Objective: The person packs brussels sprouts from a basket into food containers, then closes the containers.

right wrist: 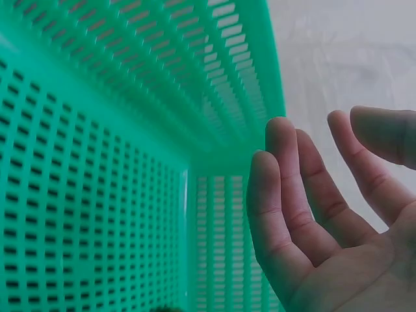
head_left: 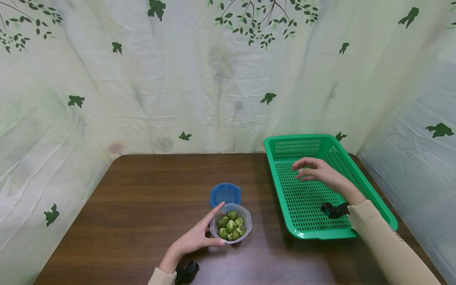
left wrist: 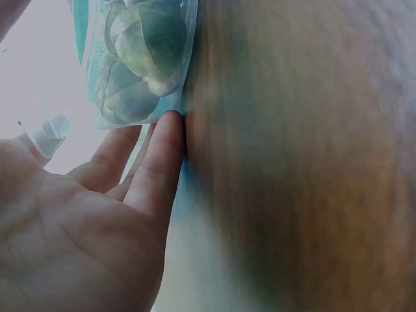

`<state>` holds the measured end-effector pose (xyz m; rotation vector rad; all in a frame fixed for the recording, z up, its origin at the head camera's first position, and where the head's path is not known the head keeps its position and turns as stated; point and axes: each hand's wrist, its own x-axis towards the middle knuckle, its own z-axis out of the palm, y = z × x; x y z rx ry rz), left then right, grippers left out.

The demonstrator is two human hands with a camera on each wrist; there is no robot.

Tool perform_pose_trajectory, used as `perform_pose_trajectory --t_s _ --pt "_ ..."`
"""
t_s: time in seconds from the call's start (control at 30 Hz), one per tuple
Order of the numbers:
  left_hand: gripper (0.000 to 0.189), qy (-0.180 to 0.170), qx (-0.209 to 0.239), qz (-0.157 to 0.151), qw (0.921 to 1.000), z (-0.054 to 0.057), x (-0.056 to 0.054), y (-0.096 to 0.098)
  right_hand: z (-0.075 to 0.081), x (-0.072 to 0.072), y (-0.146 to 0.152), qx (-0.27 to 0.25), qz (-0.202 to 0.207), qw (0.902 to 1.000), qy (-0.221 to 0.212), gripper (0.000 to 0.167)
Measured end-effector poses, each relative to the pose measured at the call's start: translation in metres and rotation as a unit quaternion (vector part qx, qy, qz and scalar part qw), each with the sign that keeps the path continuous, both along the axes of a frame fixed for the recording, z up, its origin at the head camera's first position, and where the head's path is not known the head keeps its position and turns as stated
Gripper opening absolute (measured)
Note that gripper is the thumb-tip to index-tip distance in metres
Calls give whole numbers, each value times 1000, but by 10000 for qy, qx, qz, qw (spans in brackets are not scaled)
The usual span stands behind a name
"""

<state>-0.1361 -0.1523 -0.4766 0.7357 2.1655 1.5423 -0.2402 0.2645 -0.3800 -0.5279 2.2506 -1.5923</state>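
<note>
A clear plastic container [head_left: 248, 231] of Brussels sprouts [head_left: 231, 226] stands on the table, with several green heads inside. My left hand [head_left: 196, 237] holds it from the left, index finger along the back rim and thumb at the front. In the left wrist view, fingertips [left wrist: 170, 123] touch the container's lower side, with sprouts [left wrist: 146, 45] showing through the wall. Behind the container lies a blue lid [head_left: 225, 194]. My right hand [head_left: 318, 172] hovers over the green basket [head_left: 281, 198], fingers loosely bent and apart, holding nothing.
The perforated basket takes up the table's right side. Brown wooden table [head_left: 153, 198] extends left of the container. A leaf-patterned curtain [head_left: 199, 91] hangs behind and at both sides. A dark green bit [right wrist: 168, 309] shows at the right wrist view's bottom edge.
</note>
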Motion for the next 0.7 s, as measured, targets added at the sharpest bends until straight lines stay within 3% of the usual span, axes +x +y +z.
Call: perform_pose_trajectory --t_s 0.7 --pt "98 -64 -17 44 10000 -2 -1 1 -13 -17 48 588 -440 9973 -76 47"
